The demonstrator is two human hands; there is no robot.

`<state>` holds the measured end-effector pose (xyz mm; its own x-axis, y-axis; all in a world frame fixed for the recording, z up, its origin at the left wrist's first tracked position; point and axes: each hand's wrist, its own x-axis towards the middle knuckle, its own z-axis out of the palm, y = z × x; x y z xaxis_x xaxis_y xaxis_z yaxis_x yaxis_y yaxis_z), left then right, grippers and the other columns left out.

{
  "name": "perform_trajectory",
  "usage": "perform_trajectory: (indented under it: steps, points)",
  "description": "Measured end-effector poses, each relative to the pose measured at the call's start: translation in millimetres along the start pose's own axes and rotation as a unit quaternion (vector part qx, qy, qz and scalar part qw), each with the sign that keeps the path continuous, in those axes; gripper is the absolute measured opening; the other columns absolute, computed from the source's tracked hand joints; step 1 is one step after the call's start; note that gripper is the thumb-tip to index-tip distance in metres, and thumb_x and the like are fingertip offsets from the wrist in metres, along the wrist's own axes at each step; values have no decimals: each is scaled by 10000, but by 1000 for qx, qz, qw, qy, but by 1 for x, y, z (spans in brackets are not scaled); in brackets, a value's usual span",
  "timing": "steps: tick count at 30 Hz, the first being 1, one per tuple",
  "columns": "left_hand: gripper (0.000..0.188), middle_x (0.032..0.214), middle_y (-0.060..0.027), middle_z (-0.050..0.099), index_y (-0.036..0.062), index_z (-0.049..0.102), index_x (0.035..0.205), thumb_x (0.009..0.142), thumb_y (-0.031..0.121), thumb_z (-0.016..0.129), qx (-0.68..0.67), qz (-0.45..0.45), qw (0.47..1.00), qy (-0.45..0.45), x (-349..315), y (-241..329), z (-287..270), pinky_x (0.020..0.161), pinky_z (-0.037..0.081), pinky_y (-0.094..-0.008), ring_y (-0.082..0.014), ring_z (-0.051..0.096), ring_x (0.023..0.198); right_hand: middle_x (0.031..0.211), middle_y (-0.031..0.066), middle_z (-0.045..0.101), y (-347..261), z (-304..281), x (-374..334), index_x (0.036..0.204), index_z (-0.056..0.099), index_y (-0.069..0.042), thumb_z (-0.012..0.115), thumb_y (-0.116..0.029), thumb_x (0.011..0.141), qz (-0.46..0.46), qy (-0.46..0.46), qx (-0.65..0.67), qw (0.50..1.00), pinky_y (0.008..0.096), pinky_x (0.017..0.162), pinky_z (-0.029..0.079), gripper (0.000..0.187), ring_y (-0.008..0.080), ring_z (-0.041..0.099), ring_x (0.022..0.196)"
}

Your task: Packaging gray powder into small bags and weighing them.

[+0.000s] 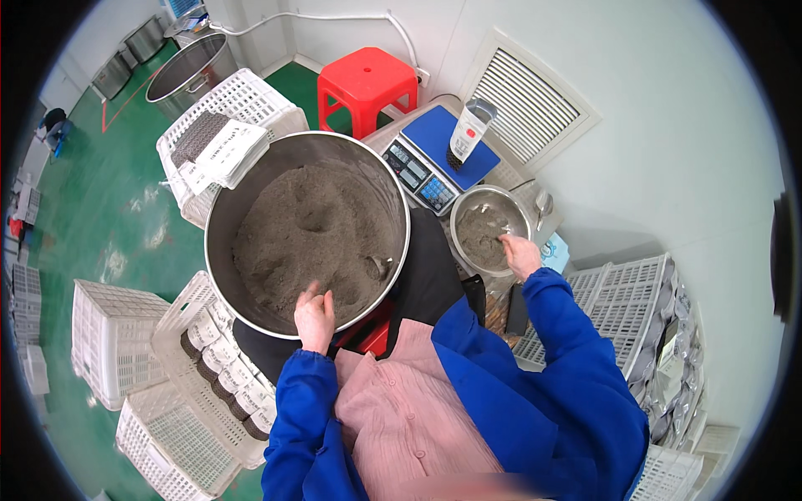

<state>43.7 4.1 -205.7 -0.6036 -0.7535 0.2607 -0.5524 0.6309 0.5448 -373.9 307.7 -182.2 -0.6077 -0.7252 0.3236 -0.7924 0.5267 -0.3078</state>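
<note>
A large steel pot (401, 275) of grey-brown powder (292, 221) stands in front of me. Over its near rim, my left hand (315, 321) hovers with loosely bent fingers and nothing visible in it. A scoop-like piece (376, 267) lies half sunk in the powder at the right. My right hand (520, 255) reaches over the right side of a small steel bowl (455, 230), its fingers pinched at the powder; what they hold is hidden. Behind the bowl, a clear-topped white pouch (470, 132) with dark contents stands upright on the blue plate of a digital scale (418, 171).
A metal spoon (544, 205) lies right of the bowl. White crates (188, 438) with filled pouches (225, 359) stand at lower left; another crate (618, 292) is at right. A stack of white flat bags (230, 154) tops a crate behind the pot. A red stool (368, 79) stands behind.
</note>
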Motion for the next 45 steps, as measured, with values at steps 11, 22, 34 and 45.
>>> perform_trajectory:
  steps: [11,22,34,45]
  points:
    - [352,1642,-205,312,13,667,1232,886,79,674,-81,-65,995,-14,3,19,-9,1001,525,-470,-358,640,1212,778,69,707,-18,-125,174,1111,665,4,461,-255,1075,145,170,246,943,292,582,463,331,127,573,596]
    - [247,1482,-220,529,-31,719,1121,906,82,679,-47,-83,995,33,3,22,-10,909,572,-451,-378,686,1105,727,89,742,-66,-86,307,1005,716,-48,414,-289,1040,126,121,100,979,416,800,551,388,290,736,791]
    - [267,1488,-208,529,-23,729,1115,907,139,687,-4,-96,995,15,3,21,-7,943,559,-445,-366,664,1166,796,105,719,-20,-33,315,1086,669,16,436,-145,981,309,9,337,889,278,493,457,303,115,572,574]
    - [445,1493,-212,526,-107,608,1282,911,132,663,-3,-90,995,39,2,22,-9,1024,514,-423,-387,595,1268,828,55,697,-14,-76,293,1102,636,-11,450,-71,976,360,50,503,784,238,551,446,232,78,537,609]
